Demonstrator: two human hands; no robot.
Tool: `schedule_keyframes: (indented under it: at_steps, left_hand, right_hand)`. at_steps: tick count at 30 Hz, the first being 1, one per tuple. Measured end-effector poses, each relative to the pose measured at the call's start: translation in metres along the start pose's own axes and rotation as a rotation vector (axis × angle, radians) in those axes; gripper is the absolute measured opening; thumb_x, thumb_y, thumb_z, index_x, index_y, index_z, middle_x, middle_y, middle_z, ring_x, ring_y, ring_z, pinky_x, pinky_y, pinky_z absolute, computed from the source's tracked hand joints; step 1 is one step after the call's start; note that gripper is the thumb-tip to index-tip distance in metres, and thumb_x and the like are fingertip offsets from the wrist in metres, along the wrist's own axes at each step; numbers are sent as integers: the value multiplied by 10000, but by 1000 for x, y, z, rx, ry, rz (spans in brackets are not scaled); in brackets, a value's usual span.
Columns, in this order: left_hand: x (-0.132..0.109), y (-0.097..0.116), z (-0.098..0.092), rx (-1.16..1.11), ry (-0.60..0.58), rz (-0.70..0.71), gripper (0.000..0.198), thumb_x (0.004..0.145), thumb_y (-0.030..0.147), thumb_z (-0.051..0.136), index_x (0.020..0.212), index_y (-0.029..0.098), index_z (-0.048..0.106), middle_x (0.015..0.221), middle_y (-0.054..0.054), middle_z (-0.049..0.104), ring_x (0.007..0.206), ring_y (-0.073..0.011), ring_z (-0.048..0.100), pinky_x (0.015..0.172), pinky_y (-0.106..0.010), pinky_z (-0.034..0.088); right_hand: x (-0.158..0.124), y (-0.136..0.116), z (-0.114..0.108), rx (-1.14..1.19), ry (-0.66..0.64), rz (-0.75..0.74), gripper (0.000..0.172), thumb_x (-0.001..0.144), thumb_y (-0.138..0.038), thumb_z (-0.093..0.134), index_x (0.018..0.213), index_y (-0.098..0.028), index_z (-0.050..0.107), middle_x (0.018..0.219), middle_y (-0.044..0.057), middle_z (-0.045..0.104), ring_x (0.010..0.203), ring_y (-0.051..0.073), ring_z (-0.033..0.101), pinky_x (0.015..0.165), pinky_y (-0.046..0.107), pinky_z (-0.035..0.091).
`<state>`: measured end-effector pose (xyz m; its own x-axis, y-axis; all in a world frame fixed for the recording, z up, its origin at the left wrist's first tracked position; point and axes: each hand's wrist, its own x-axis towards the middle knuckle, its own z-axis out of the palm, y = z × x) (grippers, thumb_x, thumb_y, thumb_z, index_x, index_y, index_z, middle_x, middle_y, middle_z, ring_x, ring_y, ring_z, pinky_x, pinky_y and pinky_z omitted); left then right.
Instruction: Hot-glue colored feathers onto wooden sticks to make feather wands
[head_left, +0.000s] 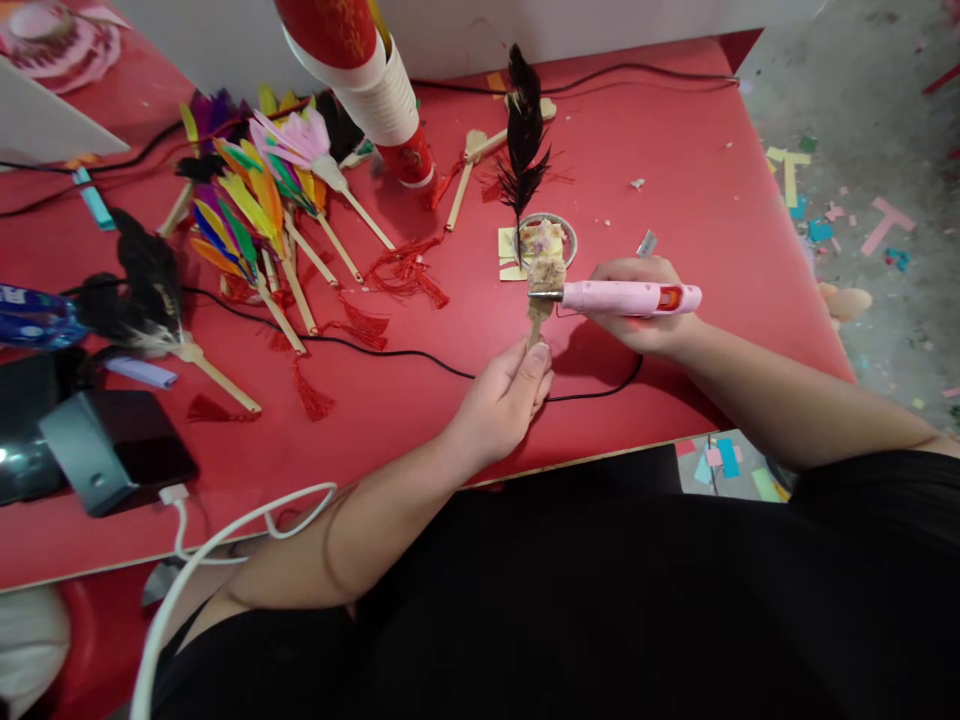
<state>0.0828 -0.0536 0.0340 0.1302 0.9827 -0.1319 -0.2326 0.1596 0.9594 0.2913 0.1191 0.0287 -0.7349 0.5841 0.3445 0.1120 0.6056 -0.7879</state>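
Observation:
My left hand (pixel 508 392) pinches the lower end of a small wooden stick (pixel 538 305) that stands upright over the red table (pixel 675 190). A black feather (pixel 523 140) rises from the stick's top. My right hand (pixel 641 318) grips a pink hot glue gun (pixel 628 297), held level with its metal nozzle touching the stick's wider part. Just behind the stick sits a small round dish (pixel 561 234) on a yellow paper scrap.
Finished feather sticks (pixel 259 215) with coloured feathers and red tassels lie at the left. A stack of paper cups (pixel 379 90) leans at the back. Black cords cross the table. A phone on a stand (pixel 112 450) with a white cable is at the front left. Paper scraps litter the floor at right.

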Motion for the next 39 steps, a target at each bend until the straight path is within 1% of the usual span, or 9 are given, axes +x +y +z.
schedule_keyframes:
  at_steps: [4,12,14,19,25,29,31,33,39]
  left_hand:
    - [0,-2,0,23,20,18,578,1237,766,586,951,278,466,672,105,402,550,-113,341,507,-261,328]
    - [-2,-6,0,138,72,73,539,1267,725,545,980,273,489,679,87,449,580,-129,394,561,-296,355]
    - [-3,-6,-1,180,95,80,544,1272,723,530,977,268,503,684,75,458,604,-138,410,583,-309,353]
    - [-5,-6,-2,282,123,64,585,1258,756,532,944,263,509,724,50,484,645,-149,420,604,-323,343]
    - [-1,-4,4,37,22,-37,638,1214,811,588,893,277,452,694,78,412,597,-125,366,536,-269,330]
    - [4,1,3,-123,-39,-119,680,1141,866,683,902,267,465,705,99,385,564,-95,289,494,-214,265]
    - [6,2,1,-189,-21,-149,689,1118,882,703,917,270,461,700,109,362,547,-85,233,477,-194,219]
    - [8,2,-1,-221,13,-158,696,1105,891,714,920,274,449,687,118,330,537,-82,187,466,-182,182]
    - [8,2,-3,-221,45,-146,715,1066,903,760,912,271,462,676,124,320,527,-74,170,464,-174,179]
  right_hand:
    - [1,-1,2,-27,38,-30,292,1138,-494,753,999,-249,831,923,102,891,717,231,794,688,362,636]
    - [1,-7,6,-131,83,-8,374,1131,-542,715,979,-220,830,867,96,855,691,235,786,637,354,597]
    - [0,-7,6,-140,92,-31,359,1137,-520,709,973,-219,815,852,94,843,670,229,765,608,351,571]
    - [-4,-2,6,-171,62,-6,292,1131,-486,716,1004,-238,803,854,71,834,662,216,727,642,346,581]
    - [-1,4,5,-139,105,43,445,1113,-664,757,968,-248,814,887,97,857,722,234,769,690,362,641]
    - [1,0,0,-76,130,-52,466,1123,-635,764,858,-252,749,741,65,785,570,170,612,566,336,517]
    - [1,-4,-2,-50,165,-89,446,1120,-599,771,836,-256,735,702,54,760,531,157,564,521,337,458]
    - [1,-7,-3,-40,173,-115,409,1096,-566,779,826,-264,723,682,45,745,520,161,572,504,342,437]
    - [-4,-4,-3,-89,146,-144,193,1000,-423,783,874,-286,733,690,3,743,513,160,571,531,333,465]
